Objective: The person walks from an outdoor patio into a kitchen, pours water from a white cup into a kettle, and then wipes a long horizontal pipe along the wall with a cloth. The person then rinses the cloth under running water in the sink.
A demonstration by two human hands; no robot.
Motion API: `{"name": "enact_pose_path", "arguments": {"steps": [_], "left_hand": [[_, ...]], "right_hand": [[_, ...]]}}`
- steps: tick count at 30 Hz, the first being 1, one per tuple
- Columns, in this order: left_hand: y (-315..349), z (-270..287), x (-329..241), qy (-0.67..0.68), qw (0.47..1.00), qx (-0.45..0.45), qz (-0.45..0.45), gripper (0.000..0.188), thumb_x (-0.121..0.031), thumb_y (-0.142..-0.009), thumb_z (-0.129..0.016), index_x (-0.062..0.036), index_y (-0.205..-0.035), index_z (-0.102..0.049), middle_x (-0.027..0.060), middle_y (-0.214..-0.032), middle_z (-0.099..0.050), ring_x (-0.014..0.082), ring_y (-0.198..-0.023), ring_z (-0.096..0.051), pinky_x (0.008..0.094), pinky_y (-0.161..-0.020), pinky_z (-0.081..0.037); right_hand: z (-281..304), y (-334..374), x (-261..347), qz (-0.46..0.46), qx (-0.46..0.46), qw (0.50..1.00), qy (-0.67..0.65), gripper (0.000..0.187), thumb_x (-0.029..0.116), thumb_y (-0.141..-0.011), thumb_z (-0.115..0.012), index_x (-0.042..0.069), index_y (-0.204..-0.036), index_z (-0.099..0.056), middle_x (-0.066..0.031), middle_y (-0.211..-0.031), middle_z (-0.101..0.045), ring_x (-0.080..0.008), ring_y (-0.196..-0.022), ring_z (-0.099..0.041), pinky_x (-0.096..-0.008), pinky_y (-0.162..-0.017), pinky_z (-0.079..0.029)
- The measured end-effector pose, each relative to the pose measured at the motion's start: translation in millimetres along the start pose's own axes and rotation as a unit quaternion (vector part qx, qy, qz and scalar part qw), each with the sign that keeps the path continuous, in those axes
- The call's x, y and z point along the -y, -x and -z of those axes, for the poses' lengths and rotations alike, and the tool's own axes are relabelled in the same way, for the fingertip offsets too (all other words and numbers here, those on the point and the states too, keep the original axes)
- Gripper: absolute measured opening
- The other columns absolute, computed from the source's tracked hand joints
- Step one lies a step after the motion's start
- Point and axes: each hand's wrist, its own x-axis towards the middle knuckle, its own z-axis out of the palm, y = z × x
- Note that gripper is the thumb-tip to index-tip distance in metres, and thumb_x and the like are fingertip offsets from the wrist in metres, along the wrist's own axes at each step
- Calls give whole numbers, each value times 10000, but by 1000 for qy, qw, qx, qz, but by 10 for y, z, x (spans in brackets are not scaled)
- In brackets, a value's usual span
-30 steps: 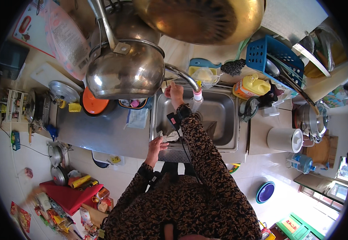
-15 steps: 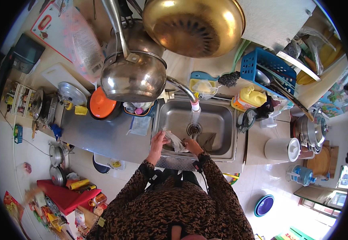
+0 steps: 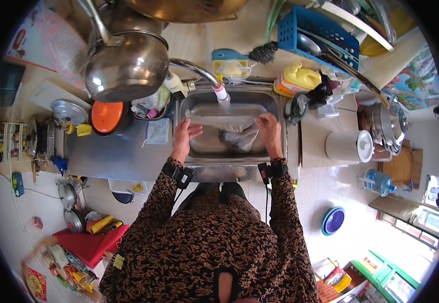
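Head view: we are stretching a grey cloth (image 3: 234, 132) over the sink (image 3: 280, 108), left hand (image 3: 184, 134) and right hand (image 3: 270, 129) each gripping an end.

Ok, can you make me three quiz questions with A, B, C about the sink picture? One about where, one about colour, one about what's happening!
1. Where is the grey wet cloth?
A. in the steel sink
B. on the floor
C. on the white round bucket

2. What colour is the round lid beside the sink?
A. green
B. orange
C. purple

3. Is the tap running?
A. yes
B. no
C. it is missing

Answers:
A, the grey wet cloth lies in the steel sink, between the left hand and right hand.
B, the round lid is orange.
A, water falls from the tap.
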Motion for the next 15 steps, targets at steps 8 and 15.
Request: {"name": "enact_pose_path", "arguments": {"steps": [8,15], "left_hand": [[-226,155,152,70,997,-13,-25,318,-260,-1016,-514,14,-1175,-547,195,-1049,-671,351,-1018,-684,452,-893,-572],[-333,714,1068,-92,973,-116,178,506,-345,-945,-622,-74,-1345,-472,97,-1154,-466,238,-921,-535,468,-895,-562]], "right_hand": [[-203,368,15,-1,62,998,-25,99,134,-830,-725,88,-901,-674,-128,-857,-673,-291,-741,-684,-363,-638,-536],[-941,833,-1256,-96,155,973,143,414,330,-846,-667,8,-1101,-615,-252,-988,-677,-432,-950,-643,-515,-774,-515]]}}
